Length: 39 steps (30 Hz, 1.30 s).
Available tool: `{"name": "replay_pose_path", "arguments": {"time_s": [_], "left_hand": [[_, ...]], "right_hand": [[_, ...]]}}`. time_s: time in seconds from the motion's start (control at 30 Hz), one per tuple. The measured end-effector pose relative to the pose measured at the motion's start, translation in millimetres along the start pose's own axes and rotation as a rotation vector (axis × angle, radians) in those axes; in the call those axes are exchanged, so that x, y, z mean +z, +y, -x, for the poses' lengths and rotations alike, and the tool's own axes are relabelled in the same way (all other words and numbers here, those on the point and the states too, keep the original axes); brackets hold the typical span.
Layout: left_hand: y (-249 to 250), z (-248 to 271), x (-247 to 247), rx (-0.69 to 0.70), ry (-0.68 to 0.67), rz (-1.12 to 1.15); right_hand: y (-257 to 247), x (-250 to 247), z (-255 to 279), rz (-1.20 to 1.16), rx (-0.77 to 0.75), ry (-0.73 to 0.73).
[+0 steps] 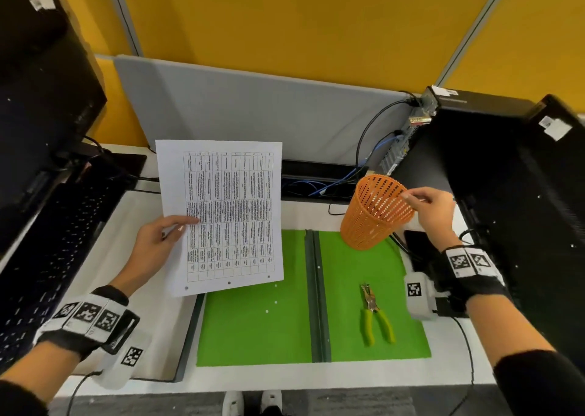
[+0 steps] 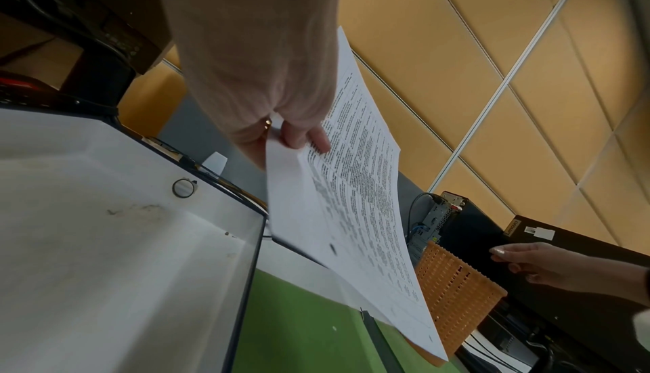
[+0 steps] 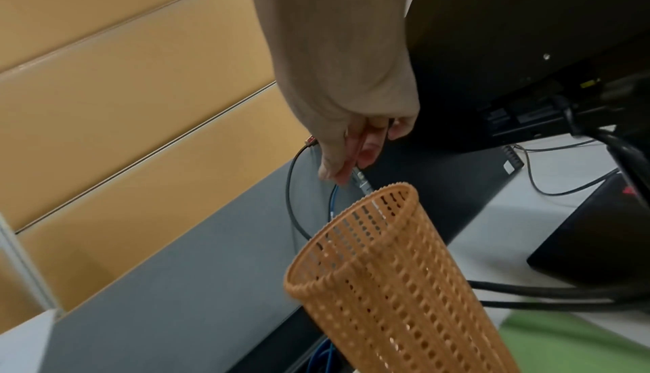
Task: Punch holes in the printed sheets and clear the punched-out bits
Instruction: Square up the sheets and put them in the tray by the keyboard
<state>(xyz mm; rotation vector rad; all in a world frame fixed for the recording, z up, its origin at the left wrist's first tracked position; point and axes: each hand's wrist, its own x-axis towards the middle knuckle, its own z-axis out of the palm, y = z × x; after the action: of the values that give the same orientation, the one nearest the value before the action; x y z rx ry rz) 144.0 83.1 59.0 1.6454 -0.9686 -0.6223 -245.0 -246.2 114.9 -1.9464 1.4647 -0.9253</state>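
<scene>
The right hand [image 1: 427,208] hovers at the orange basket [image 1: 375,213] rim on the green mat's [image 1: 253,336] far right corner (fingertips pinched together, contents unseen); the left hand [image 1: 155,244] pinches the punched sheets [image 1: 221,213] aloft at the mat's left.

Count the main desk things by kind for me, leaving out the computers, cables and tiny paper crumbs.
Printed paper stack: 1
Orange mesh basket: 1
Green-handled hole punch: 1
Green mat: 1
Total: 4
</scene>
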Motion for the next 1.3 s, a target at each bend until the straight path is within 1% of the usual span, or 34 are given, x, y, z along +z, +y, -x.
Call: {"name": "replay_pose_path", "arguments": {"time_s": [0.17,0.33,0.43,0.57,0.63,0.7,0.77,0.83,0.87,0.93,0.97,1.03,1.07,1.1,1.13,1.17,1.2,1.27,1.3], "left_hand": [[3,1,1,0.009,-0.005,0.006],[-1,0,-6,-0.009,-0.020,0.007],[-2,2,-11,-0.018,-0.012,0.030],[1,5,-15,-0.026,-0.004,0.033],[0,6,-19,-0.034,0.006,0.046],[-3,8,-24,-0.040,0.014,0.037],[-5,10,-30,-0.046,0.023,0.026],[-6,13,-36,-0.049,0.034,0.024],[-6,14,-39,-0.049,0.037,0.017],[-6,16,-47,-0.059,0.035,0.006],[-6,18,-51,-0.074,0.036,0.007],[-6,23,-61,-0.109,0.023,-0.004],[-6,26,-67,-0.123,0.016,-0.027],[-8,30,-74,-0.140,0.010,-0.047],[-12,33,-80,-0.158,0.013,-0.066],[-15,36,-86,-0.176,0.033,-0.091],[-19,39,-92,-0.194,0.073,-0.137],[-28,45,-98,-0.224,0.185,-0.300],[-32,48,-99,-0.239,0.224,-0.386]], "right_hand": [[14,-3,-28,0.063,0.068,-0.117],[9,-4,-27,0.158,0.063,-0.081],[3,-1,-25,0.159,0.109,-0.047],[10,2,-27,0.160,0.165,-0.088],[13,5,-29,0.170,0.175,-0.079],[-1,12,-23,0.205,0.151,-0.043],[-27,23,-8,0.158,0.067,-0.031],[-59,41,15,-0.003,-0.009,-0.109],[-75,54,29,-0.123,-0.014,-0.194],[-106,84,61,-0.352,0.051,-0.434],[-120,101,78,-0.406,0.091,-0.571],[-144,133,113,-0.435,0.158,-0.834],[-154,149,131,-0.469,0.176,-0.947],[-160,165,147,-0.517,0.178,-1.028],[-163,181,163,-0.572,0.160,-1.072],[-166,196,177,-0.593,0.116,-1.079],[-166,210,190,-0.575,0.069,-1.056],[-166,231,211,-0.452,-0.005,-0.959],[-165,241,220,-0.402,-0.010,-0.930]]}}
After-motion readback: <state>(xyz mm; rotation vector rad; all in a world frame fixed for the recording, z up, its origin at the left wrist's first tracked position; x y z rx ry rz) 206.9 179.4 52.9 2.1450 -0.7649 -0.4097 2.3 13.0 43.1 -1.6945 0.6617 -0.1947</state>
